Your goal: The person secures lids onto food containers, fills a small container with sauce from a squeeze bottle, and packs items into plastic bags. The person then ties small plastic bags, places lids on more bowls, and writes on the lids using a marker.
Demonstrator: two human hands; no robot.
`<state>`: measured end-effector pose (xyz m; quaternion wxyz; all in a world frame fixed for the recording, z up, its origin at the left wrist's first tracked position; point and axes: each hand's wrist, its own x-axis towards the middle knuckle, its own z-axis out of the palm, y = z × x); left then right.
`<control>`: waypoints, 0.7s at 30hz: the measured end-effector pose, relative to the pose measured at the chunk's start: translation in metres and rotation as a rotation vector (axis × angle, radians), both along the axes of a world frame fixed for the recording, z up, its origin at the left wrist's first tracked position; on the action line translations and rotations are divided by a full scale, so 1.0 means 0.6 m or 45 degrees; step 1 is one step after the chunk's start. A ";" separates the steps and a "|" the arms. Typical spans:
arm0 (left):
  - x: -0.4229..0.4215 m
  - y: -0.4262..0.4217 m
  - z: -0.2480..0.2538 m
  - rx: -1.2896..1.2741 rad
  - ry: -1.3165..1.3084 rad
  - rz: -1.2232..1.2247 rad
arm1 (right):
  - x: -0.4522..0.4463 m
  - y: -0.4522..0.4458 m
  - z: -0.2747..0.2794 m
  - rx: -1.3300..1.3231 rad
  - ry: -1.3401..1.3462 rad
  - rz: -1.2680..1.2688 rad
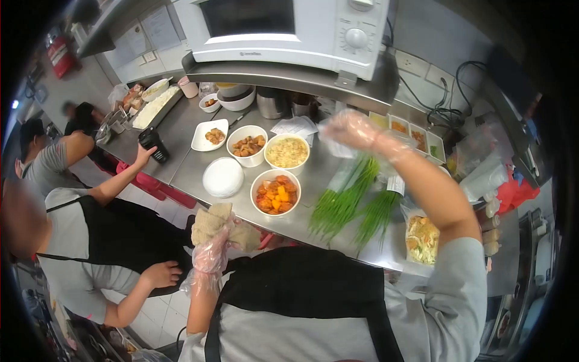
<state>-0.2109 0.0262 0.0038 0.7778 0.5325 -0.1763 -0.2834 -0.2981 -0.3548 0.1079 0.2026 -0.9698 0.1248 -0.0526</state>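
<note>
My gloved left hand [211, 256] grips a beige cloth [212, 222] beside the near edge of the steel counter [181, 169], near a white bowl [275, 215] of orange-red food. My gloved right hand [345, 130] hovers beyond the green onions [344, 199], its fingers too blurred to tell open from closed. A co-worker [120, 220] holds a black cup [158, 146].

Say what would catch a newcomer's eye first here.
Probably the vivid green stalks lying on the steel counter, with orange-red food in a white bowl to their left. The big white microwave on its shelf looms over the back. Nearest the wearer, the plastic-gloved left hand clutches a tan cloth, while the gloved right hand reaches over the counter.
</note>
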 end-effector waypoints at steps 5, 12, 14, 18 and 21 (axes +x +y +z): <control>0.026 0.047 -0.025 0.154 0.101 0.125 | 0.249 -0.153 -0.206 0.616 -0.793 -0.225; 0.072 0.050 -0.044 0.319 0.166 0.049 | 0.419 -0.223 -0.399 -0.198 -0.104 -0.661; 0.075 0.028 -0.031 0.383 0.149 0.099 | 0.387 -0.212 -0.419 -0.505 -0.114 -0.410; 0.089 -0.049 -0.001 0.069 -0.080 -0.173 | 0.341 -0.214 -0.362 0.382 -0.164 -0.383; 0.098 -0.120 0.033 0.262 -0.568 -0.269 | 0.146 0.013 -0.135 0.475 -0.414 -0.161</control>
